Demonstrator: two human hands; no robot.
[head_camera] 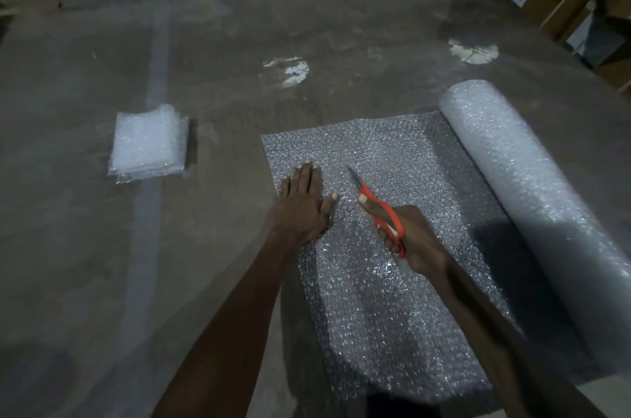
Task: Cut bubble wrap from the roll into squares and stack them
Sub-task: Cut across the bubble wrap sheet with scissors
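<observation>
The unrolled sheet of clear bubble wrap [392, 281] was spread at lower centre of the frame, joined to the thick roll [532, 199] at right. It was pressed flat by the left hand [302, 202], fingers straight. Orange-handled scissors [379, 209] were clenched in the right hand [413, 240]. The wrap was judged light, limp and slippery, best pinned near the cut. A stack of cut squares [150, 144] lay at left.

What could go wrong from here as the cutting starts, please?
1. The left hand lies flat on the sheet, close to the scissors in the right hand; a careless cut might nick a finger.
2. Only that hand pins the sheet, so the cut may wander and the square come out uneven.
3. The roll lies loose and could roll, shifting the sheet.
</observation>
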